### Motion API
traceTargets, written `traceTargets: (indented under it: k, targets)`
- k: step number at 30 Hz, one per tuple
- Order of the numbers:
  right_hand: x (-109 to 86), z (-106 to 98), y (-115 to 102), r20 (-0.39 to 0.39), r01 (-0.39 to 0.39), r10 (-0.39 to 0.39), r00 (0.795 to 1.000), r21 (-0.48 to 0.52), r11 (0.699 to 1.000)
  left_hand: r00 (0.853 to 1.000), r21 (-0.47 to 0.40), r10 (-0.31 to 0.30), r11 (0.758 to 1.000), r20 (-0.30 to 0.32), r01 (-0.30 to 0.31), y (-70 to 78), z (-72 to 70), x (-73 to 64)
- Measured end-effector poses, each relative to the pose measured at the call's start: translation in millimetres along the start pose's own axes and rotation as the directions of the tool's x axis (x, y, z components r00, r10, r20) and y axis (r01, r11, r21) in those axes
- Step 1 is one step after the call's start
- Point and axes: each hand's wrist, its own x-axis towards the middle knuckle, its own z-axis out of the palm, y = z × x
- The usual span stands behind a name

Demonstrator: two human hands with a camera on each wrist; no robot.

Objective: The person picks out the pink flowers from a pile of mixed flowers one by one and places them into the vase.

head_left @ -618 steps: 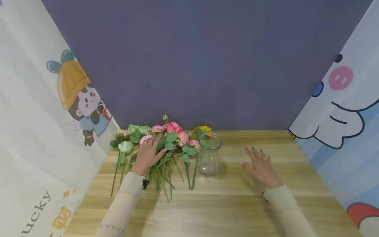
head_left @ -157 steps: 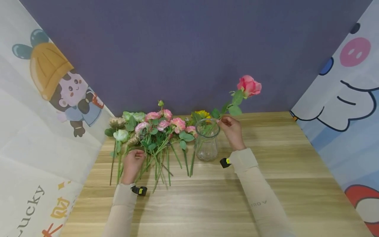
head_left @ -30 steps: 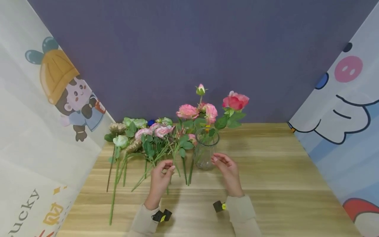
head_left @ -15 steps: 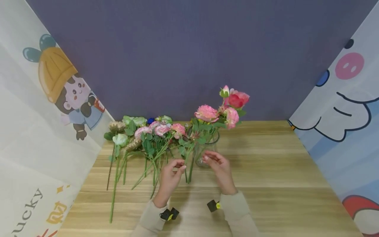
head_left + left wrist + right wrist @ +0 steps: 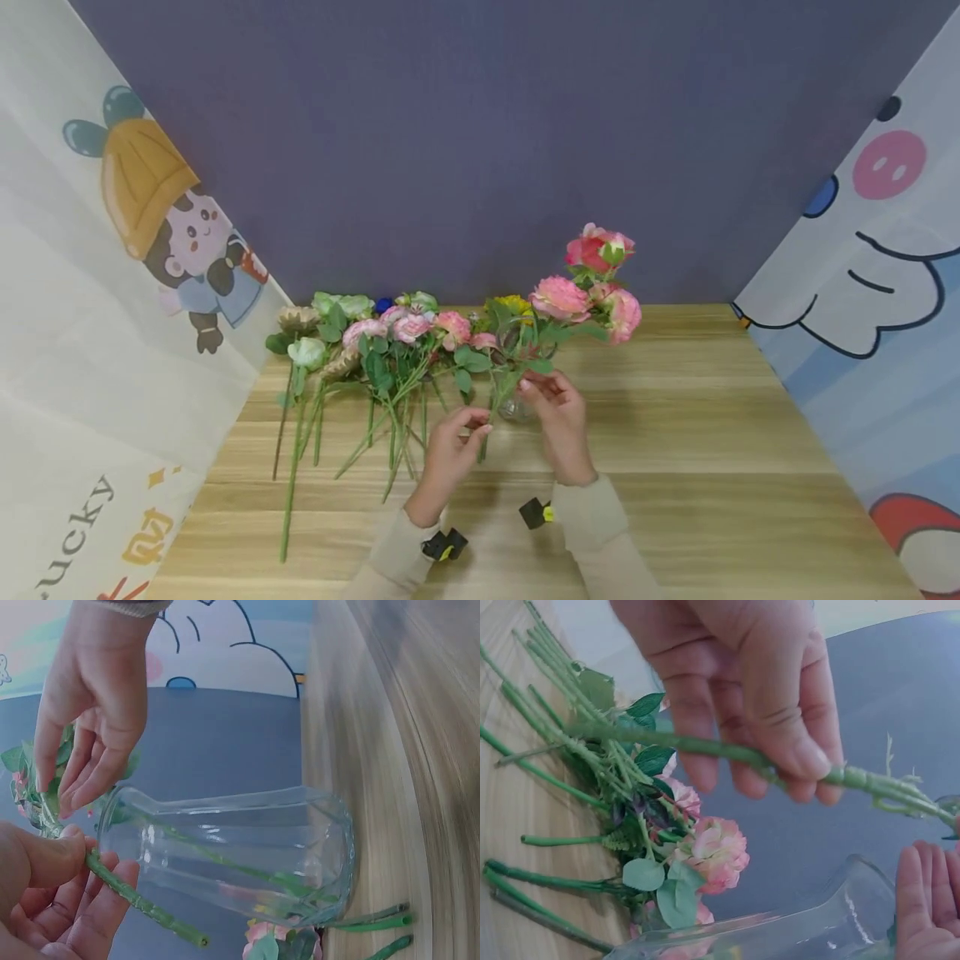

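Note:
My left hand (image 5: 453, 446) pinches the lower green stem of an artificial pink flower spray (image 5: 561, 298) between thumb and fingers; the cut end (image 5: 196, 937) sticks out below. Its ruffled blooms lean to the right, with a bud overlapping the red-pink rose (image 5: 588, 248) in the head view. Higher up, my right hand (image 5: 561, 425) has thumb and fingertips at the same stem, just under the leaves. Behind the hands stands a clear glass vase (image 5: 232, 847), one stem inside. The spray passes in front of the vase, hiding most of it in the head view.
Left of the vase, several artificial flowers lie on the wooden table (image 5: 675, 483): pink blooms (image 5: 411, 327), a white-green one (image 5: 307, 353) and a blue one (image 5: 384, 306). Yellow flowers (image 5: 513, 307) lie by the vase. A dark panel (image 5: 480, 150) closes the back.
The rose, held in the right hand earlier, stands in the vase. Over the last second the left hand has carried the pink spray rightward, and the right hand has come up to its stem.

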Motion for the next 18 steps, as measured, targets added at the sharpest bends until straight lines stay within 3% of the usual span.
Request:
traceTargets:
  k: [10,18]
  targets:
    - [5.6,1,-6,-0.114,-0.052,0.065,0.991,0.113,0.992,0.997,0.009,0.072,0.997,0.01,-0.072,-2.0,8.5,4.7]
    - [4.3,2,-12,-0.152,-0.026,0.048,0.987,0.141,0.99,0.995,0.014,0.084,0.996,0.046,-0.085,-3.0,11.0,7.1]
